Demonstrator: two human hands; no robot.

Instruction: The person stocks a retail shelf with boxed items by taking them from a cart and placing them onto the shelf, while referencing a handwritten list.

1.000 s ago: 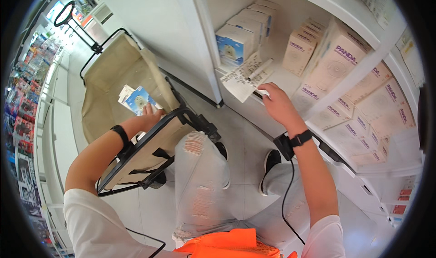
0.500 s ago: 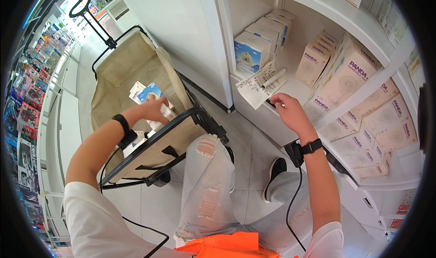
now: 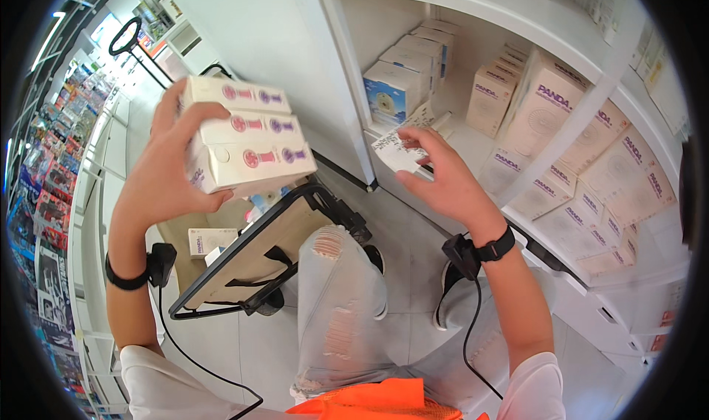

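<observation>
Three white cartons [image 3: 255, 135] with pink and purple prints are gripped side by side in my left hand [image 3: 159, 150], raised above the cart. Its thumb and fingers clasp them from the left. My right hand [image 3: 443, 172] is in front of the shelf with fingers spread and nothing in its grasp. Right beside its fingertips, a handwritten paper sheet [image 3: 395, 154] lies at the shelf's front edge; whether they touch it I cannot tell. A white pen [image 3: 443, 118] rests behind the hand. The cartons block much of the beige fabric cart [image 3: 255, 254] from sight.
Blue-and-white boxes [image 3: 391, 91] stand in a row at the shelf's left. Cream fan boxes [image 3: 554, 102] fill its right side, several stacked lower down. Inside the cart lies a small white box [image 3: 212, 241]. A white upright panel [image 3: 347, 80] borders the shelf.
My left hand has come up out of the cart and now holds three white cartons. My right hand has shifted left, over the paper, and its fingers have spread.
</observation>
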